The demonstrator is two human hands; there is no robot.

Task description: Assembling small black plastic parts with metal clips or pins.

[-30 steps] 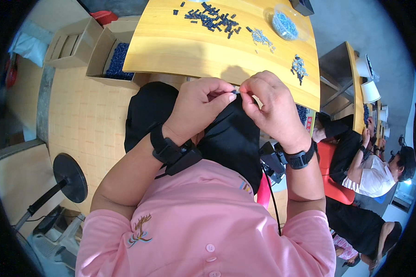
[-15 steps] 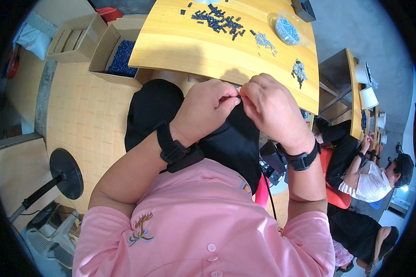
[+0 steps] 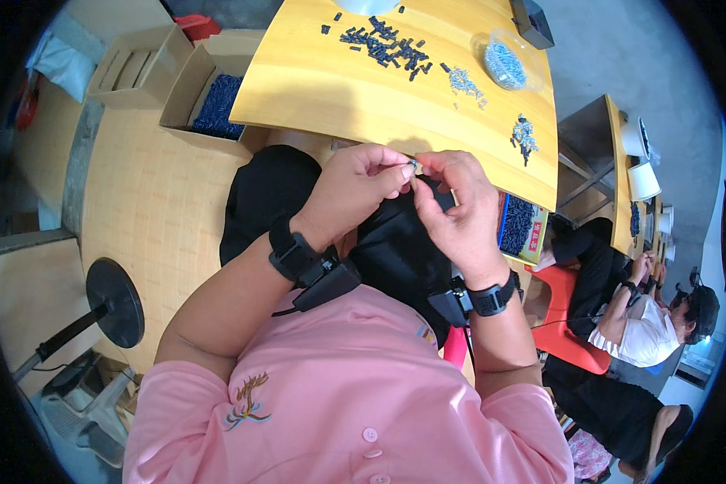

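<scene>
Centrally, just above the middle of the frame, a tiny metallic part (image 3: 412,166) is pinched between the fingertips of both hands, which are brought together over the near edge of the yellow wooden desk (image 3: 315,81). The left hand (image 3: 355,189) is curled nearly closed, its thumb and forefinger pressed on the part from the left; the right hand (image 3: 456,202) is likewise curled, its fingertips closed on the same part from the right. The part's exact shape cannot be told, being too small.

Black wristbands are worn on both forearms. Toward the upper middle of the frame, a scatter of small dark pieces (image 3: 383,46) is spread on the desk, well apart from the hands. Further right, a clear bag of silvery screws (image 3: 504,63) is seen, with 2 small heaps of screws (image 3: 524,135) near it. At the upper left, an open cardboard box of dark blue parts (image 3: 218,105) is set on the floor. Another person (image 3: 645,331) is seated at the right edge.
</scene>
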